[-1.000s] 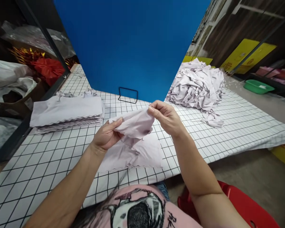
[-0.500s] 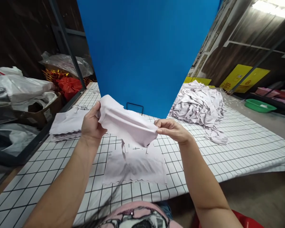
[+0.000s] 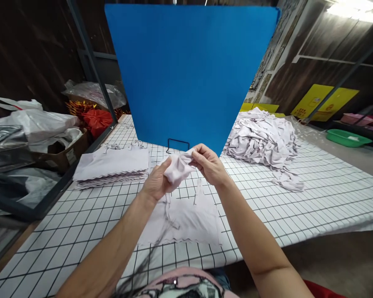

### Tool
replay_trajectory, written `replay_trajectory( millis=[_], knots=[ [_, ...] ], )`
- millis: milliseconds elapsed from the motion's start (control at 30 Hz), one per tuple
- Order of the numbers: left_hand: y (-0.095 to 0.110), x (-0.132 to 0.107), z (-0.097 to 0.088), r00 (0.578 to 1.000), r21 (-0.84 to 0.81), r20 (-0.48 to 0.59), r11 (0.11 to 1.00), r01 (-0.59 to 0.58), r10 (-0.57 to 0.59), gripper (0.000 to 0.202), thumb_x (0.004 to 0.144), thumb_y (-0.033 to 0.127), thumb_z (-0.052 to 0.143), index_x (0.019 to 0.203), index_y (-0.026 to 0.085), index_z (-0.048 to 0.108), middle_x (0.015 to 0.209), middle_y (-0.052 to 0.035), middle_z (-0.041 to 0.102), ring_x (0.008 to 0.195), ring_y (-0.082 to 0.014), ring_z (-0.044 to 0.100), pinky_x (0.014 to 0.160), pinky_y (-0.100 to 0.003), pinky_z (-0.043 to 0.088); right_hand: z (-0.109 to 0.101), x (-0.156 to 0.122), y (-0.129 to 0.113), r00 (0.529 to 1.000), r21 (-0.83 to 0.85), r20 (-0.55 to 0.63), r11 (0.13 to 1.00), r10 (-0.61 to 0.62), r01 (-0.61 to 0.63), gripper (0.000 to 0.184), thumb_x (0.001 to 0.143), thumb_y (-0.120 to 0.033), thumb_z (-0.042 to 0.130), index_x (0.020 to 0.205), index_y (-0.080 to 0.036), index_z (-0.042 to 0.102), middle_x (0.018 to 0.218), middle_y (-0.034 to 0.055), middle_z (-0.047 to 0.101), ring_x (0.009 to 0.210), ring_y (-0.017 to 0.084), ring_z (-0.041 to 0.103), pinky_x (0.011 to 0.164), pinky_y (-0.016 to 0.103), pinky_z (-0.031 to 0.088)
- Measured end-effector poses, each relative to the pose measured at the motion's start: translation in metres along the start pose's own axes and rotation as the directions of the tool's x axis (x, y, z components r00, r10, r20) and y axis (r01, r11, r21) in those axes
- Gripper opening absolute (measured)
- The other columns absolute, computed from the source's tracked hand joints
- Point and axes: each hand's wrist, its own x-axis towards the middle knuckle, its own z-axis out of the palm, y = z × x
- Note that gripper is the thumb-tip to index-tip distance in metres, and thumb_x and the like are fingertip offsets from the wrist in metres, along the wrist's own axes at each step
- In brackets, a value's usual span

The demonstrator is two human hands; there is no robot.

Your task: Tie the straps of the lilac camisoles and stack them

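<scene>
A pale, pinkish-white piece of fabric [image 3: 178, 169] is held up over the table, bunched and folded between my two hands. My left hand [image 3: 157, 180] grips its left side, thumb on top. With thumb and fingers my right hand [image 3: 209, 163] pinches the upper right corner. Below them a strappy camisole top [image 3: 189, 219] of the same colour lies flat, its wavy hem towards me and thin straps pointing away. To the left sits a neat stack of similar tops [image 3: 112, 165].
A large blue board [image 3: 189, 74] stands behind my hands on a black wire stand [image 3: 178, 145]. Right of it is a crumpled heap of pale garments [image 3: 262, 136]. The table has a white grid-patterned cloth [image 3: 301, 211]. Bags [image 3: 40, 124] fill the left side; a green basin [image 3: 348, 138] is far right.
My hands have come closer together, the left moving right and the right slightly left. The fabric, stretched wide before, is now gathered small between them. The camera view has tilted down a little.
</scene>
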Motion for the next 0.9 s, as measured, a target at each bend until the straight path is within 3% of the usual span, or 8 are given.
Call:
replay_trajectory(
  millis=[100, 200, 333, 400, 500, 600, 733, 900],
  knots=[
    [-0.013, -0.003, -0.012, 0.987, 0.123, -0.135, 0.986, 0.110, -0.093, 0.029, 0.082, 0.037, 0.073, 0.096, 0.012, 0.068, 0.093, -0.0103, 0.072, 0.083, -0.0191, 0.068, 0.076, -0.029, 0.055, 0.002, 0.005, 0.002, 0.989, 0.001, -0.142, 0.999, -0.048, 0.049, 0.031, 0.086, -0.050, 0.065, 0.085, -0.022, 0.052, 0.076, -0.0027, 0.051, 0.067, 0.010, 0.049, 0.065, 0.023, 0.045],
    [-0.012, -0.012, -0.014, 0.972, 0.332, -0.227, 0.943, 0.024, 0.055, 0.043, 0.080, 0.049, 0.072, 0.103, 0.013, 0.067, 0.099, -0.0108, 0.071, 0.087, -0.0198, 0.067, 0.077, -0.030, 0.050, 0.004, 0.007, -0.001, 0.978, -0.036, -0.197, 0.998, -0.067, 0.061, 0.030, 0.086, -0.050, 0.065, 0.084, -0.023, 0.051, 0.071, -0.0042, 0.046, 0.060, 0.010, 0.043, 0.057, 0.023, 0.040],
    [-0.003, -0.014, 0.009, 0.973, 0.500, -0.058, 0.850, -0.166, 0.224, 0.046, 0.080, 0.055, 0.069, 0.105, 0.016, 0.068, 0.105, -0.0104, 0.071, 0.100, -0.0235, 0.063, 0.087, -0.034, 0.046, 0.014, 0.006, -0.005, 0.988, -0.075, -0.143, 0.996, -0.051, 0.041, 0.028, 0.085, -0.047, 0.066, 0.083, -0.022, 0.054, 0.076, -0.0021, 0.049, 0.064, 0.010, 0.044, 0.058, 0.024, 0.040],
    [0.001, -0.008, 0.020, 0.977, 0.494, 0.035, 0.846, -0.199, 0.209, 0.039, 0.077, 0.049, 0.073, 0.096, 0.015, 0.070, 0.095, -0.0084, 0.072, 0.094, -0.0225, 0.063, 0.087, -0.034, 0.046, 0.017, 0.005, -0.006, 0.989, -0.133, -0.125, 0.989, -0.080, 0.064, 0.026, 0.085, -0.046, 0.066, 0.084, -0.022, 0.058, 0.084, 0.0006, 0.053, 0.074, 0.012, 0.049, 0.065, 0.025, 0.043],
    [0.009, 0.005, 0.020, 0.966, 0.513, 0.042, 0.825, -0.239, 0.254, 0.025, 0.070, 0.034, 0.077, 0.084, 0.015, 0.070, 0.078, -0.0041, 0.069, 0.078, -0.0190, 0.061, 0.077, -0.031, 0.047, 0.015, 0.005, -0.009, 0.979, -0.228, -0.165, 0.970, -0.122, 0.083, 0.023, 0.084, -0.044, 0.067, 0.084, -0.022, 0.061, 0.092, 0.0030, 0.055, 0.085, 0.015, 0.051, 0.075, 0.026, 0.045],
    [0.015, 0.013, 0.002, 0.947, 0.728, 0.030, 0.642, -0.241, 0.321, 0.009, 0.069, 0.021, 0.067, 0.075, 0.016, 0.066, 0.067, 0.0007, 0.061, 0.064, -0.0141, 0.054, 0.062, -0.025, 0.039, 0.009, 0.004, -0.013, 0.970, -0.195, -0.224, 0.979, -0.097, 0.053, 0.023, 0.082, -0.043, 0.069, 0.083, -0.022, 0.061, 0.091, 0.0021, 0.055, 0.085, 0.014, 0.050, 0.077, 0.027, 0.046],
    [0.014, 0.016, -0.019, 0.922, 0.914, -0.052, 0.389, -0.111, 0.384, 0.004, 0.064, 0.014, 0.058, 0.061, 0.016, 0.056, 0.051, 0.0056, 0.043, 0.050, -0.0087, 0.035, 0.049, -0.023, 0.022, 0.007, 0.003, -0.017, 0.961, 0.028, -0.276, 0.999, -0.018, 0.027, 0.024, 0.077, -0.040, 0.074, 0.081, -0.022, 0.058, 0.095, -0.0006, 0.053, 0.081, 0.011, 0.049, 0.074, 0.024, 0.047],
    [0.002, 0.014, -0.017, 0.957, 0.651, -0.210, 0.759, -0.018, 0.202, 0.014, 0.060, 0.013, 0.061, 0.073, 0.015, 0.062, 0.056, 0.0035, 0.054, 0.055, -0.0110, 0.047, 0.051, -0.020, 0.034, 0.007, 0.004, -0.013, 0.952, 0.196, -0.304, 0.980, 0.038, 0.023, 0.024, 0.079, -0.041, 0.073, 0.084, -0.024, 0.058, 0.096, -0.0005, 0.054, 0.087, 0.013, 0.052, 0.071, 0.025, 0.050]
  ],
)
